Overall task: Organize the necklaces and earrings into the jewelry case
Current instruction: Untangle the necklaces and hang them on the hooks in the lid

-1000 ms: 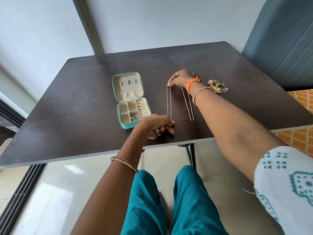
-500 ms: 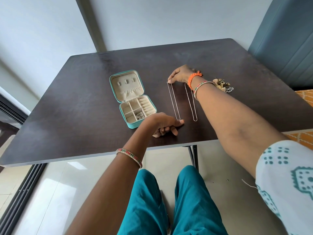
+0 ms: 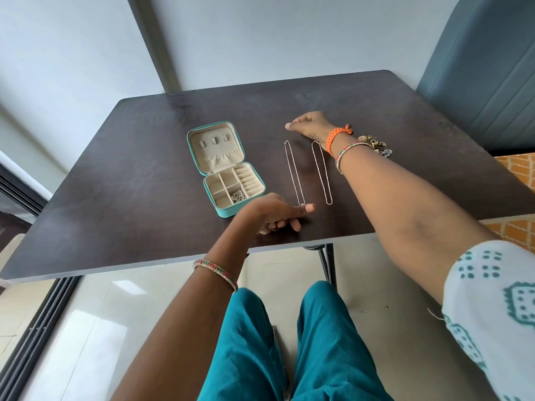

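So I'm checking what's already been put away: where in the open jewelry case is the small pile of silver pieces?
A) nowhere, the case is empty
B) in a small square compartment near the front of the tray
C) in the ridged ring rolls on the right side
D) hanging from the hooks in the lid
B: the silver pieces sit in a square compartment near the front of the jewelry case; lid and ring rolls look bare.

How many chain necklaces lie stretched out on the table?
2: the left necklace nearer the jewelry case, the right necklace beside the right forearm. Others may be hidden.
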Tool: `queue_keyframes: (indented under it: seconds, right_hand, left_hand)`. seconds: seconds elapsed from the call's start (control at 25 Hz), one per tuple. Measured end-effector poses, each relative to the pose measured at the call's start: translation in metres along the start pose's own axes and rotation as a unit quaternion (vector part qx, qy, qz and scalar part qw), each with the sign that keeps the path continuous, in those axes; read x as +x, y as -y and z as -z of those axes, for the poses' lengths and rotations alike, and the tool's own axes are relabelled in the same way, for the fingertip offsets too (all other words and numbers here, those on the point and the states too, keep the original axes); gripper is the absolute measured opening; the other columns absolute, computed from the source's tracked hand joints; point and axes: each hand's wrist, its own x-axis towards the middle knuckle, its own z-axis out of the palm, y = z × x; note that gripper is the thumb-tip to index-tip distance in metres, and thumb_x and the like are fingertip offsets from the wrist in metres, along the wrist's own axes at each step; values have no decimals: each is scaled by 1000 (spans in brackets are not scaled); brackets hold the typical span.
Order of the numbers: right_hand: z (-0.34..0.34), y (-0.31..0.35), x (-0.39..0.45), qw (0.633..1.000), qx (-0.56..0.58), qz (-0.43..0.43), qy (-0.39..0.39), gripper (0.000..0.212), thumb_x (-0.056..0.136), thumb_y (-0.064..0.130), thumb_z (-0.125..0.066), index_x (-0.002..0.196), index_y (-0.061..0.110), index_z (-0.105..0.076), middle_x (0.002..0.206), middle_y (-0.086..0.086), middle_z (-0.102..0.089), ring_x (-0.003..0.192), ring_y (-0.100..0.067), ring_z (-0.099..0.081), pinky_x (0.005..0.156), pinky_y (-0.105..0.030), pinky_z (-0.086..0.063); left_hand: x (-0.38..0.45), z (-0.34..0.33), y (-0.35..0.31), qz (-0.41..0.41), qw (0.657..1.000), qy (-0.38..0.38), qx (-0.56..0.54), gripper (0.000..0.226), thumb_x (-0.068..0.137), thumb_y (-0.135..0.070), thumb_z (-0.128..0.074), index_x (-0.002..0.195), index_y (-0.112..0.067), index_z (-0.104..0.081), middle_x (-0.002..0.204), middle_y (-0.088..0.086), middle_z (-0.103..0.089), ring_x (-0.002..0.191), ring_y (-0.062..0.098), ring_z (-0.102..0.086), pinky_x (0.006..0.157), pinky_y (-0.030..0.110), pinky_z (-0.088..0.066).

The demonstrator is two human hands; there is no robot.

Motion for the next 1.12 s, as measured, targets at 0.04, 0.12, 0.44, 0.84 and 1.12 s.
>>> queue_keyframes:
  seconds: [0.04, 0.12, 0.44, 0.84, 1.12]
  right_hand:
    - [1, 2, -4, 1000, 18, 1, -23, 19, 72, 35, -77, 75, 23, -63, 104, -1, -69, 107, -19, -60, 102, -37, -45]
    - [5, 9, -12, 996, 45, 21, -73, 9, 78, 24, -71, 81, 16, -68, 102, -3, -70, 107, -19, -61, 97, -33, -47]
    - [-9, 49, -87, 988, 24, 152, 20, 7, 83, 12, -67, 79, 15, -72, 87, -2, -69, 79, -5, -58, 78, -22, -47]
    - [-75, 56, -161, 918, -343, 193, 41, 10, 78, 34, -72, 85, 28, -69, 116, 3, -59, 117, -24, -45, 87, -40, -27]
    - [-91, 59, -165, 885, -427, 183, 30, 22, 84, 24, -67, 105, 20, -64, 122, -2, -58, 124, -29, -41, 104, -54, -21]
  left_hand:
    - [-3, 0, 2, -8, 1000, 3, 7, 55, 85, -61, -52, 59, -14, -59, 48, -1, -35, 45, 11, -31, 46, 22, -28]
    - [-12, 0, 10, -47, 999, 7, -13, 56, 88, -61, -46, 59, -14, -59, 45, -3, -36, 39, 10, -32, 43, 19, -28]
    - [-34, 45, 55, -289, 827, -459, -148, 24, 94, -29, -49, 85, -17, -68, 63, -12, -63, 54, -2, -53, 53, 18, -39]
    - [6, 31, 120, -200, 887, -417, 9, 52, 90, -25, -37, 141, -14, -41, 153, 6, -32, 140, 26, -31, 112, 41, -29]
    - [-4, 25, 115, -219, 863, -452, -55, 34, 87, -4, -42, 118, -9, -54, 133, 5, -52, 119, 24, -49, 91, 29, -39]
